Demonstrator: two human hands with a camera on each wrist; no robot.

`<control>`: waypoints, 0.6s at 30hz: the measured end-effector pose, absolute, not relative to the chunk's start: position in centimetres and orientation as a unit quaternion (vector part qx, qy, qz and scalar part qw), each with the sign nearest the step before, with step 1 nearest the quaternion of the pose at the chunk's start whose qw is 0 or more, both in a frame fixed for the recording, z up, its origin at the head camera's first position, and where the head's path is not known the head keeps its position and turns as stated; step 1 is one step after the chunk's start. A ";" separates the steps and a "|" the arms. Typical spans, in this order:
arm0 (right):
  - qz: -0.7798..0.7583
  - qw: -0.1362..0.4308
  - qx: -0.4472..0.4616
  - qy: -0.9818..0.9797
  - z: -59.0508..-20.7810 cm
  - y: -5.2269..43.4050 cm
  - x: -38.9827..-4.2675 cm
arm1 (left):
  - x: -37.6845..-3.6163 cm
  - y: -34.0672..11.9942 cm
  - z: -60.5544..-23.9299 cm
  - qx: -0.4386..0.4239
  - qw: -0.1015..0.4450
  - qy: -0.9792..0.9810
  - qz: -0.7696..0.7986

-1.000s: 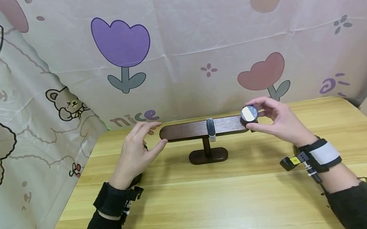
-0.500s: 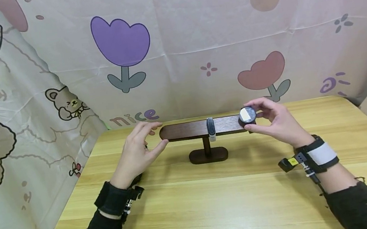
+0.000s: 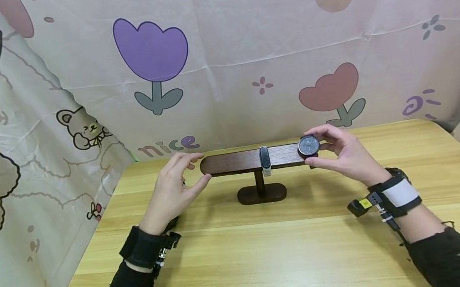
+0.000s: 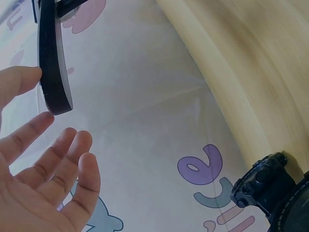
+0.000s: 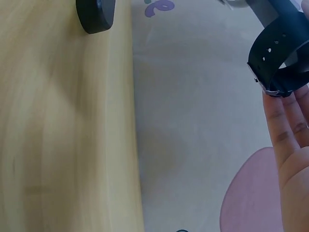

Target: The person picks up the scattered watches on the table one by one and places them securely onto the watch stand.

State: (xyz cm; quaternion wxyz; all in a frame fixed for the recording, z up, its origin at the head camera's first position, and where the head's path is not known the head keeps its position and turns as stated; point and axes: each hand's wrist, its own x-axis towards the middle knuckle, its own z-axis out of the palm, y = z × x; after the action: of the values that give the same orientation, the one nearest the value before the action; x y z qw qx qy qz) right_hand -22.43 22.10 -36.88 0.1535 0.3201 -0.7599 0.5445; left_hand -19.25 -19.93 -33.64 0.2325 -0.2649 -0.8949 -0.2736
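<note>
A dark wooden watch stand (image 3: 230,163), a bar on a post and oval base, stands on the table. A slim fitness band (image 3: 265,159) is around its bar near the middle. My right hand (image 3: 343,151) holds a round-faced dark wristwatch (image 3: 308,145) by its sides at the bar's right end. In the right wrist view its buckled strap (image 5: 277,55) forms a loop at the bar's end, with my fingers against it. My left hand (image 3: 171,187) has thumb and index finger at the stand's left end, lightly pinching it; the other fingers are spread.
Another black watch (image 4: 263,181) lies on the table beside my left hand, mostly hidden in the head view. The wooden table (image 3: 274,261) runs back to a printed cloth (image 3: 231,29). Each wrist carries a strapped camera (image 3: 361,204).
My right hand and the wristwatch have shifted slightly left onto the bar's right end. The watch face has tilted, losing its white glare. My left hand stays at the stand's left end.
</note>
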 end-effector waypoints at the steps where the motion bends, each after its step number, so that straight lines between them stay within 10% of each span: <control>1: 0.546 0.152 0.321 -0.759 -36.9 22.1 -22.5 | -19.3 -19.9 -33.7 -0.265 0.232 -0.895 -0.274; 18: 0.557 0.125 0.318 -0.757 -37.4 21.7 -22.5 | -19.3 -19.9 -33.9 -0.265 0.220 -0.895 -0.283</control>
State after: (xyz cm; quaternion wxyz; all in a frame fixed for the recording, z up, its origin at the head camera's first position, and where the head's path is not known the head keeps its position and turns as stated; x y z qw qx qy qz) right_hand -22.51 21.71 -37.38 0.1250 0.3176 -0.7575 0.5566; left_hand -19.34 -19.91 -33.89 0.2203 -0.2649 -0.8951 -0.2831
